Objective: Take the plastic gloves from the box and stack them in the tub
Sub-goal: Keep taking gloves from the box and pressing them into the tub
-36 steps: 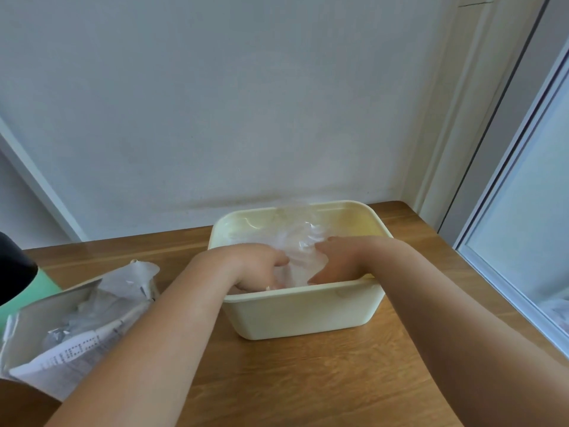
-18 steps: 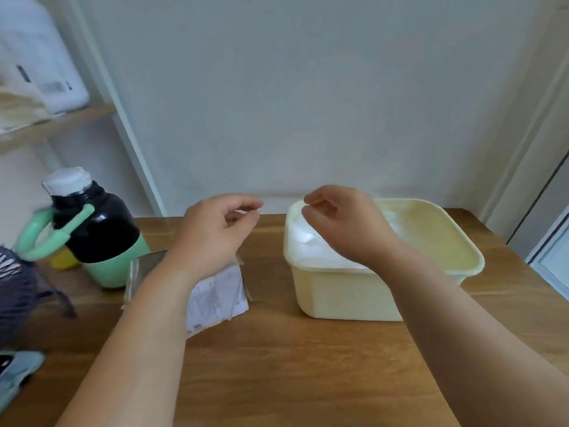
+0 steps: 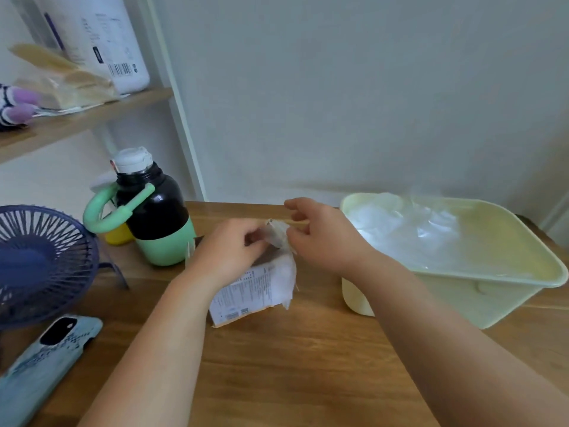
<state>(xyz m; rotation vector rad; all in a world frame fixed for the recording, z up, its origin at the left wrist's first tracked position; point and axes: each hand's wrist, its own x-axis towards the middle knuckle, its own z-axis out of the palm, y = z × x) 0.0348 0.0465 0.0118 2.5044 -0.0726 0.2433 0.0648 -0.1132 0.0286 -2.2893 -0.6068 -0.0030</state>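
The glove box (image 3: pixel 246 295) stands on the wooden table, printed side toward me, partly hidden behind my left hand. A clear plastic glove (image 3: pixel 277 234) sticks up out of its top. My left hand (image 3: pixel 228 251) and my right hand (image 3: pixel 320 232) meet over the box, and the fingers of both pinch that glove. To the right sits the pale yellow tub (image 3: pixel 548 272) with a stack of clear gloves (image 3: pixel 406 229) lying inside.
A black and green bottle (image 3: pixel 157 217) with a loop handle stands left of the box. A dark blue desk fan (image 3: pixel 40 260) and a phone (image 3: pixel 40 365) in a light blue case lie at the left. A shelf (image 3: pixel 77 121) hangs above them.
Both hands have left the tub, swung left to the box and taken hold of a glove. The view has turned left, bringing the bottle, fan and phone into sight.
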